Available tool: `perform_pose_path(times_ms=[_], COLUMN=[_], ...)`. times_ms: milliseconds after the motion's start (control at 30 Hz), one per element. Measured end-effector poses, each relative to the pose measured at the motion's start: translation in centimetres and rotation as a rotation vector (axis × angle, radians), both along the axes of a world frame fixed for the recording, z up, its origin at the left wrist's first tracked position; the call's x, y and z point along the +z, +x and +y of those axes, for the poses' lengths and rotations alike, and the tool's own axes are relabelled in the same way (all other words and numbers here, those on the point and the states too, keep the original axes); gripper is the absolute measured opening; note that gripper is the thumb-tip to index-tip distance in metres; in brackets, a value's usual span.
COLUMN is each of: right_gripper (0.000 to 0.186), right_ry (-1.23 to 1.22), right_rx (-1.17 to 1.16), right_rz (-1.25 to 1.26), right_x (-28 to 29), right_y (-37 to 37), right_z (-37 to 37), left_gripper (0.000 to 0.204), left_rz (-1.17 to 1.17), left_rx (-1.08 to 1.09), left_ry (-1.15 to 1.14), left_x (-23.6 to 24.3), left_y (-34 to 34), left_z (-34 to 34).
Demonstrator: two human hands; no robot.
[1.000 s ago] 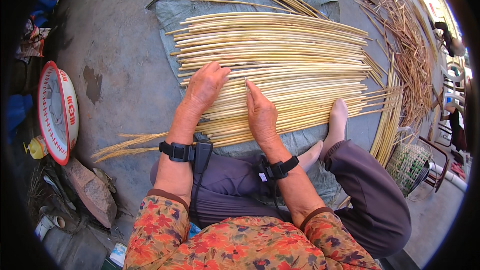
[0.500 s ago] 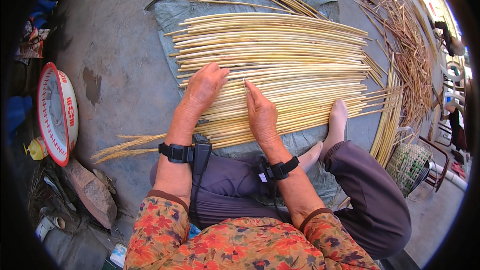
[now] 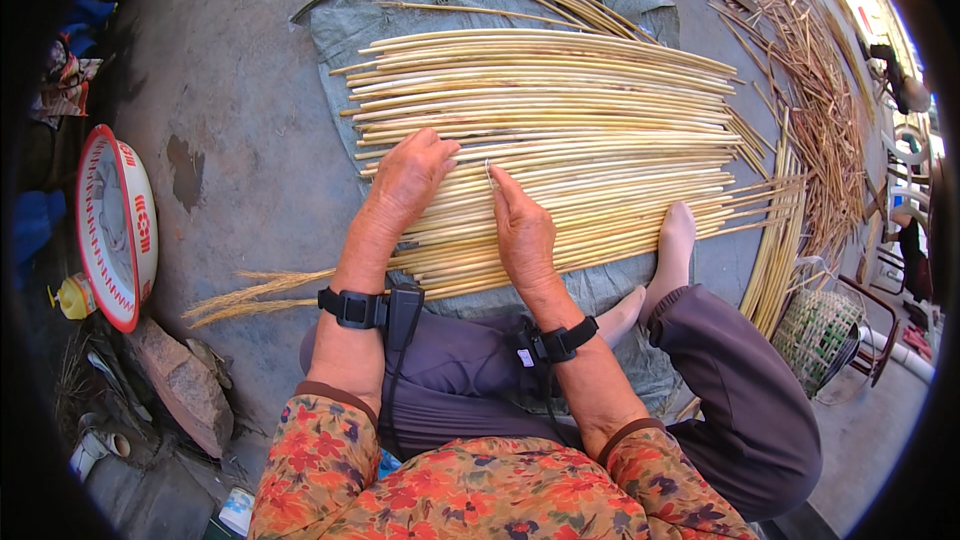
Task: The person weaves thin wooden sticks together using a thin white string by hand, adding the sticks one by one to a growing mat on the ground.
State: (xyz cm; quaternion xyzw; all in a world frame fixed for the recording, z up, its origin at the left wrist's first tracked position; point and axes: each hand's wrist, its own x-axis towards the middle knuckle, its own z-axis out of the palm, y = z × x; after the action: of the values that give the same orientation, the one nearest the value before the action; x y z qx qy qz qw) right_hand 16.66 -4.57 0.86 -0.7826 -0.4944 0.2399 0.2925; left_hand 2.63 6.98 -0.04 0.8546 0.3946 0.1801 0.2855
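A broad sheet of pale yellow plant stalks (image 3: 600,92) lies side by side before me, running left to right. Over its left part, my left hand (image 3: 412,175) is closed, thumb and fingertips pinched close to the stalks; what they hold, if anything, is hidden. Just to its right, my right hand (image 3: 523,230) pinches a thin, pale needle (image 3: 488,170) whose tip points away from me over the stalks. Any thread is too fine to make out. Under the stalks is a grey-green woven plastic sheet (image 3: 350,32).
Left of me stands a red-rimmed white basin (image 3: 146,225), with a yellow bottle (image 3: 76,297) and a stone (image 3: 180,382) nearby. On the right lie dry husks (image 3: 825,130), loose stalks (image 3: 778,265) and a woven basket (image 3: 815,328). My foot (image 3: 676,232) rests against the stalks' near right edge.
Both hands keep their places and pinched grips. The picture has shifted very slightly; nothing else has visibly moved.
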Motion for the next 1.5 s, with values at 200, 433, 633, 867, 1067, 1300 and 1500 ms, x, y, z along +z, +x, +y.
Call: perform_pose_path(times_ms=[200,433,633,867,1067,1300,1500], right_gripper=[0.027,0.028,0.028,0.028,0.026,0.025,0.026], right_ry=[-0.026,-0.055,-0.042,-0.085,0.091,0.050,0.031], right_rx=[-0.003,0.006,0.023,0.031,0.007,-0.054,-0.024], right_rz=[-0.013,-0.026,-0.066,-0.050,-0.130,-0.009,0.076], right_x=[0.2,0.3,0.4,0.3,-0.2,-0.1,0.0], right_y=[-0.1,0.0,0.1,0.2,-0.3,-0.4,0.2], right_z=[0.1,0.1,0.3,0.3,0.5,0.4,0.6], left_gripper=[0.020,0.018,0.019,0.019,0.020,0.019,0.018], left_rz=[-0.023,-0.012,-0.018,-0.017,-0.004,-0.004,-0.014], left_rx=[0.002,0.001,0.005,0.003,-0.024,-0.015,-0.020], left_ry=[0.010,-0.011,-0.024,0.021,0.082,0.121,0.145], left_x=[0.0,0.1,0.0,0.0,0.6,1.0,1.0], left_y=[0.0,0.0,0.0,0.1,0.1,0.2,0.2], left_z=[-0.1,0.0,0.0,-0.1,-0.3,-0.5,-0.5])
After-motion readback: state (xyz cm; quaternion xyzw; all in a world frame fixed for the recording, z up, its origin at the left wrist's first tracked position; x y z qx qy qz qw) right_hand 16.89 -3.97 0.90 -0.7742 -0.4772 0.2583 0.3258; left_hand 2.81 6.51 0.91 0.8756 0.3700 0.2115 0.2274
